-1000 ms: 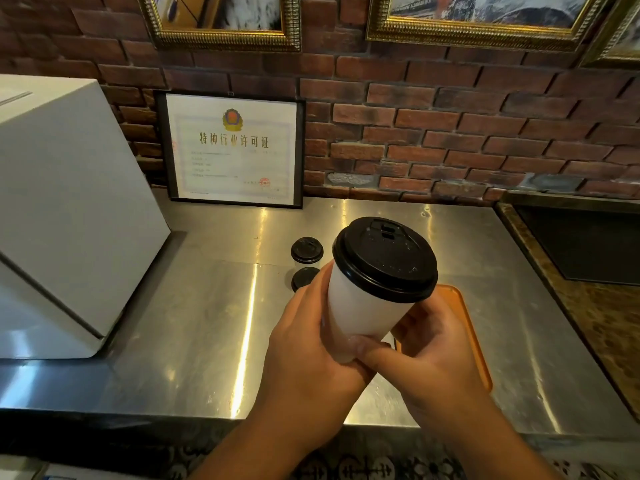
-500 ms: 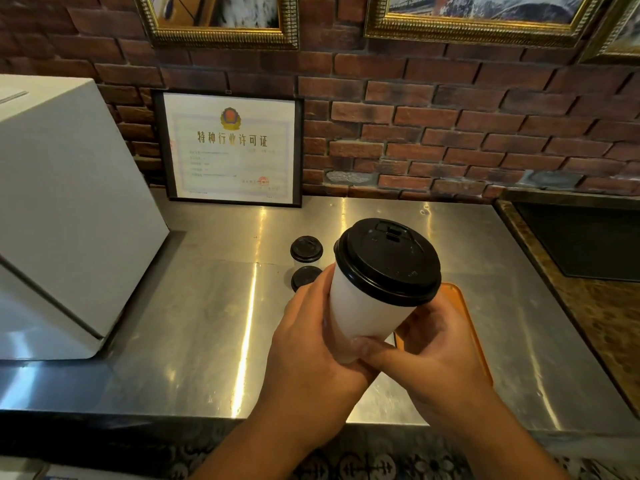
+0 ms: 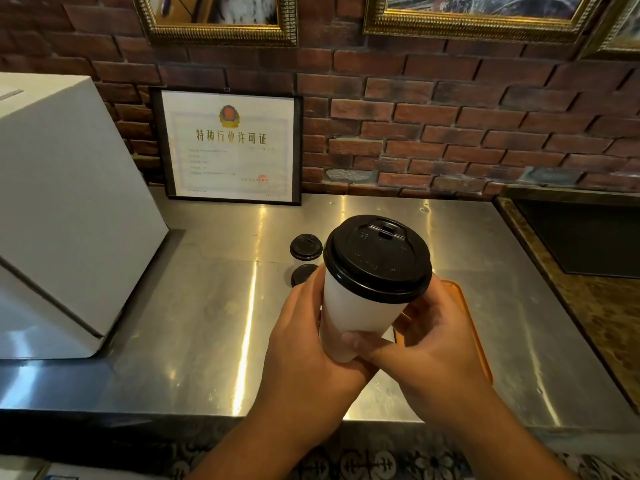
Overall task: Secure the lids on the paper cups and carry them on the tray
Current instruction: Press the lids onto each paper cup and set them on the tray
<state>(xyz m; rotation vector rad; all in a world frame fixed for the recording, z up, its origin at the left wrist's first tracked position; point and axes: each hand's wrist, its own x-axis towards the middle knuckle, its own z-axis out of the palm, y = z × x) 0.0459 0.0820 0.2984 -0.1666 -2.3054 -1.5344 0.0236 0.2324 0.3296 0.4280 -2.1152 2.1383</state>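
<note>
White paper cup (image 3: 349, 317) with a black plastic lid (image 3: 377, 259), held up in the air between both hands above a steel counter (image 3: 207, 306). The left hand (image 3: 304, 344) wrapped around the cup's left side. The right hand (image 3: 433, 348) gripped it from the right, thumb lying across the lower front. The two hands met low on the cup, near its base. The cup leaned, its top tipped away toward the brick wall, over the near left part of an orange tray (image 3: 457, 292) that the hands mostly hid.

The lid looked seated along the near rim, but its far edge could not be seen, so it may not have been snapped down all round. If it was loose there, the tilt could let liquid creep out at the seam. The sip opening appeared to face the low side, another likely leak point. A hard squeeze on the soft paper wall could also pop the lid off. With the grip so low, the cup might be top-heavy and wobble when set down.

Two smaller black lids (image 3: 306, 247) sat on the counter just beyond the left hand. Whether cups stood under them could not be told.
</note>
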